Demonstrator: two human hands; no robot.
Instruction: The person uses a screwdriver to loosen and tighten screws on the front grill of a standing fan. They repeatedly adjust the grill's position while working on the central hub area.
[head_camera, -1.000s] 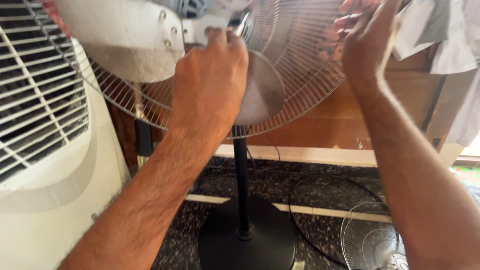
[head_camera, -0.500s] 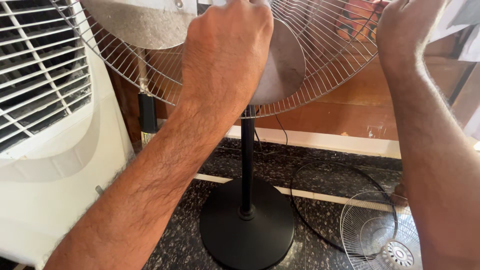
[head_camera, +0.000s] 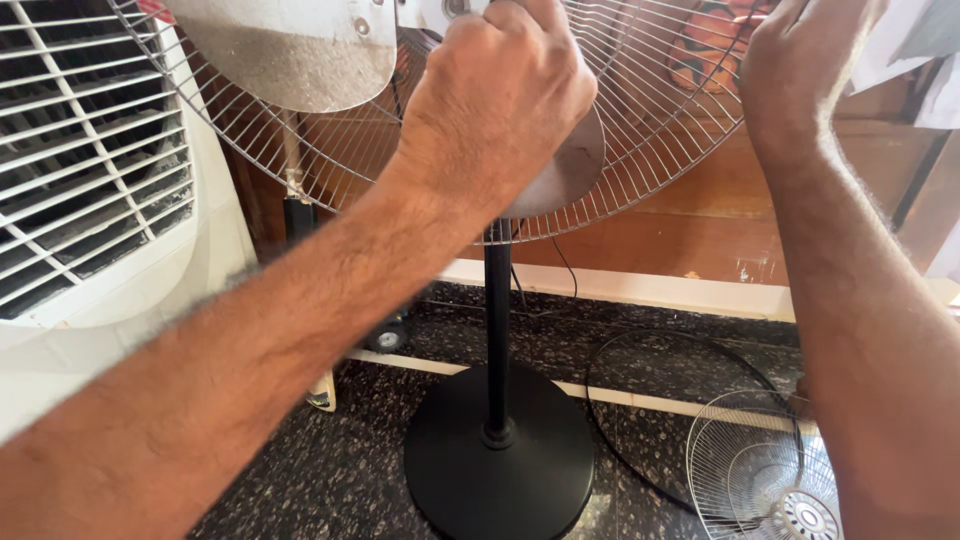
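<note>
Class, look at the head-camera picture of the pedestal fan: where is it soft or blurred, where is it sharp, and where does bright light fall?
Head view: the left forearm nearest the lens is soft; the fan guard wires and round black base are sharper; daylight brightens the white cooler grille and the right forearm.

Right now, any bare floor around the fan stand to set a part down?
Yes: dark speckled floor between the white cooler and round black base. Right of the base is crowded: a black ring and loose wire grille lie there.
</note>
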